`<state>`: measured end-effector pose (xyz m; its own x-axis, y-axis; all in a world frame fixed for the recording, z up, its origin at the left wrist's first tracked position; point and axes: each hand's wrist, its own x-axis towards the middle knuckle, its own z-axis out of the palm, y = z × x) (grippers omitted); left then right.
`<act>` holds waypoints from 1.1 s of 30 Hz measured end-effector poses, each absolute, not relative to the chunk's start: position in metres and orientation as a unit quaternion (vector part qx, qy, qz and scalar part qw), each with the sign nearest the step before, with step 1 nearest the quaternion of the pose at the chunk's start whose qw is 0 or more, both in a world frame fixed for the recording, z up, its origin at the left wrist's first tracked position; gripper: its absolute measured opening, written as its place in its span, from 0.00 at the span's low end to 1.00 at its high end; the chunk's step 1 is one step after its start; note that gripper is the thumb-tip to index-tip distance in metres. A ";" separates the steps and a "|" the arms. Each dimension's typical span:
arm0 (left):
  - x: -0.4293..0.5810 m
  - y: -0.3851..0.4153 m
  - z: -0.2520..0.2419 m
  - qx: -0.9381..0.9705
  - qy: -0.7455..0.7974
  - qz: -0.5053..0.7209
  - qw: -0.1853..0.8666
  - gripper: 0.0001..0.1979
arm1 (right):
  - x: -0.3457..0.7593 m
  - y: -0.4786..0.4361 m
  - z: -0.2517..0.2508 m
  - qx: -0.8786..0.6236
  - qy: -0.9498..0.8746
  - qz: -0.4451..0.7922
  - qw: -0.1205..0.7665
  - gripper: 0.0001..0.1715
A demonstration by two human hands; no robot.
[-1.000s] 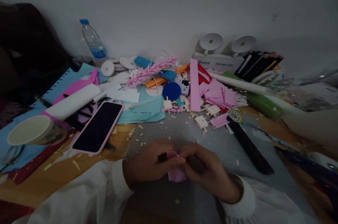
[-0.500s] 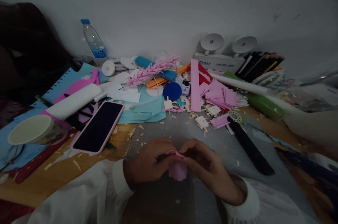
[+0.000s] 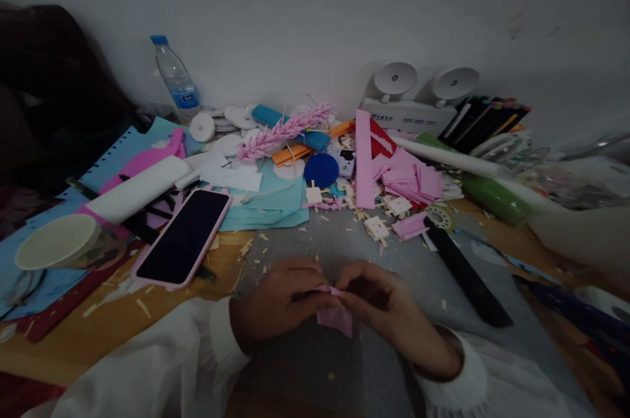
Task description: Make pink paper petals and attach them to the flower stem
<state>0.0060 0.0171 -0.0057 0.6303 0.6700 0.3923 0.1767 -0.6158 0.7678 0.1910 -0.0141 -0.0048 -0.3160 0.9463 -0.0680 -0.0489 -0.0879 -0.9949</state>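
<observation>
A small piece of pink paper (image 3: 335,319) is pinched between both hands above the grey mat (image 3: 295,244). My left hand (image 3: 286,296) is closed on its left side, thumb laid across the paper. From the right, my right hand (image 3: 381,300) grips the upper edge between thumb and forefinger. The paper's lower part hangs below the fingertips, and its top edge looks folded or rolled. Beyond the hands lie a stack of pink paper pieces (image 3: 416,178) and a long pink strip (image 3: 364,159). A pink braided paper spray (image 3: 285,132) rests on the pile.
Left of the hands lie a phone (image 3: 183,239) and a paper cup (image 3: 59,244); a water bottle (image 3: 177,80) stands by the wall. On the right are a black-handled tool (image 3: 465,273), a tape roll (image 3: 439,218) and a white router (image 3: 408,115). Paper scraps (image 3: 377,228) litter the mat.
The pink paper has turned a little between the fingers, its hanging part shifting slightly right. Both hands stay in nearly the same place, still pinching it.
</observation>
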 end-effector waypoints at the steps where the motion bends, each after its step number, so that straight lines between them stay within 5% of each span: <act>1: 0.006 0.017 -0.005 0.823 0.259 0.343 0.372 0.16 | 0.191 -0.014 -0.004 -0.421 -0.538 0.604 0.410 0.13; 33: 0.011 0.011 0.005 0.791 0.315 0.293 0.434 0.14 | 0.194 -0.018 -0.011 -0.422 -0.654 0.436 0.452 0.01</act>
